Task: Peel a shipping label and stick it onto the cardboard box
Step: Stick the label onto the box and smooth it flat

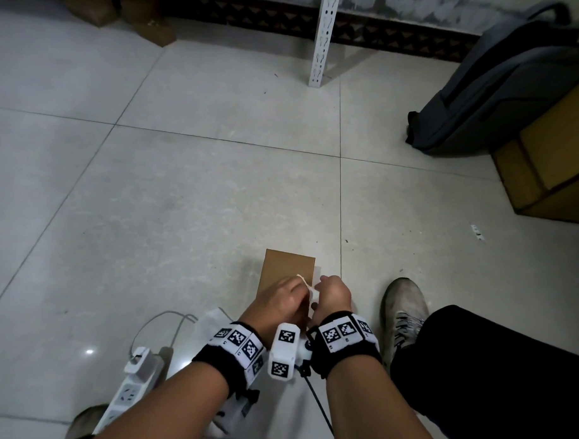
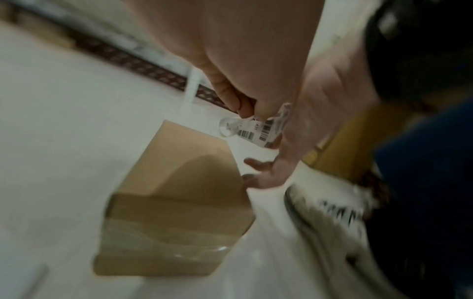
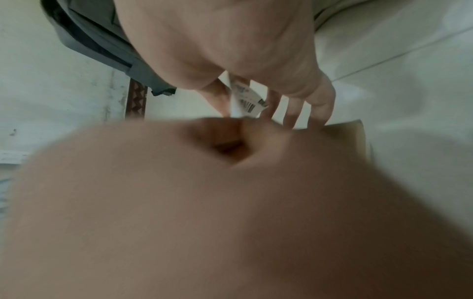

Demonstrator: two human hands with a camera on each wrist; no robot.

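Label mid-peel above the box, both hands pinching it

Head view: left hand [image 1: 284,300] and right hand [image 1: 332,296] each pinch the shipping label [image 1: 308,286], held just over the flat brown cardboard box [image 1: 288,268]; left wrist view: thin barcoded label, glossy clear backing [image 2: 227,126] curling away beside the fingertips, so the sticky face could fold onto itself or tear if pulled unevenly; right wrist view: limp paper between thumb and fingers [image 3: 271,105], matte box below them; a crooked landing seems likely.
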